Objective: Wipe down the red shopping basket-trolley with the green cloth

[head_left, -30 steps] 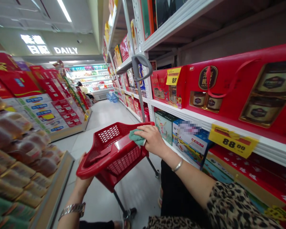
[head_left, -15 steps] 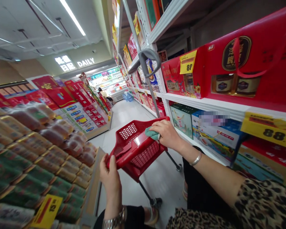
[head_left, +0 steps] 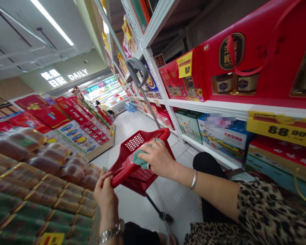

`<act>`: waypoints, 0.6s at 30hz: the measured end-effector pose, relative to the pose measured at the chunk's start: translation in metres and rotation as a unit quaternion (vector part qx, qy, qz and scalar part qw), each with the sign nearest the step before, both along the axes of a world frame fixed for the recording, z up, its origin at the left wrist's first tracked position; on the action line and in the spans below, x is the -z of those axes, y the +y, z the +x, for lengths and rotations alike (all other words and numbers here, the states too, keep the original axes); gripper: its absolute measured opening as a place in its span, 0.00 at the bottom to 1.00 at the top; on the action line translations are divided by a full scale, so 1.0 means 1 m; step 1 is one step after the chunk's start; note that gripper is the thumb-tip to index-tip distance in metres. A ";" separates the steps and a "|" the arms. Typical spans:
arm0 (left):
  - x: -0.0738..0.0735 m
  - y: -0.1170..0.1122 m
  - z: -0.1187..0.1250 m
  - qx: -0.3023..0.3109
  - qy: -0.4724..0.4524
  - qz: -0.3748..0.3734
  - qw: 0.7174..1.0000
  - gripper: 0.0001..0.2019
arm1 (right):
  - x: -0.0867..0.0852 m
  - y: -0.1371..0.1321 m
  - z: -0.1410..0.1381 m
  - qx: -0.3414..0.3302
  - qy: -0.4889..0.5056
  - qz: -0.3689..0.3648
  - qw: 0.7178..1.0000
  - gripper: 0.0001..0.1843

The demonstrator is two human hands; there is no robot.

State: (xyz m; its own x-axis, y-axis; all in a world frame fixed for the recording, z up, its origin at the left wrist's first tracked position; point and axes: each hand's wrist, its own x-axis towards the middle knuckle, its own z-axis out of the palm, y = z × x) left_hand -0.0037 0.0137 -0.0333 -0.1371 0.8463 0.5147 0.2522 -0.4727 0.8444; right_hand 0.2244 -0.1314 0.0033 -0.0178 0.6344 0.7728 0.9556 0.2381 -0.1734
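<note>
Since the red plastic shopping basket (head_left: 153, 134) looks light and stiff, its rim (head_left: 122, 173) is the place to hold. My left hand (head_left: 104, 195) is closed on it; my right hand (head_left: 156, 160) is curled over a soft green cloth (head_left: 140, 160), pressing it against the basket, just ahead of me.

The person wears a short-sleeved top of leopard-print fabric (head_left: 265, 211), patterned in black and tan, with its sleeve ending above the elbow, and loose black trousers (head_left: 209, 170). A plain, smooth silver bangle (head_left: 193, 179) circles the wrist behind the right hand (head_left: 158, 160), while a silver link-bracelet wristwatch (head_left: 111, 232) sits behind the left hand (head_left: 105, 194). A pale shoe (head_left: 168, 240) shows at the lower edge, mostly cut off
</note>
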 end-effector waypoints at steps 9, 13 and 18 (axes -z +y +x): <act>-0.012 0.026 0.002 0.012 -0.055 -0.004 0.998 0.07 | -0.008 0.013 0.018 0.047 0.022 -0.058 0.997 0.11; -0.012 0.040 0.000 0.024 -0.038 -0.016 0.999 0.08 | -0.011 0.014 0.040 0.077 0.029 -0.086 0.993 0.13; -0.007 0.059 0.001 0.033 -0.033 -0.023 0.999 0.08 | -0.017 0.013 0.073 0.137 0.061 -0.115 0.982 0.15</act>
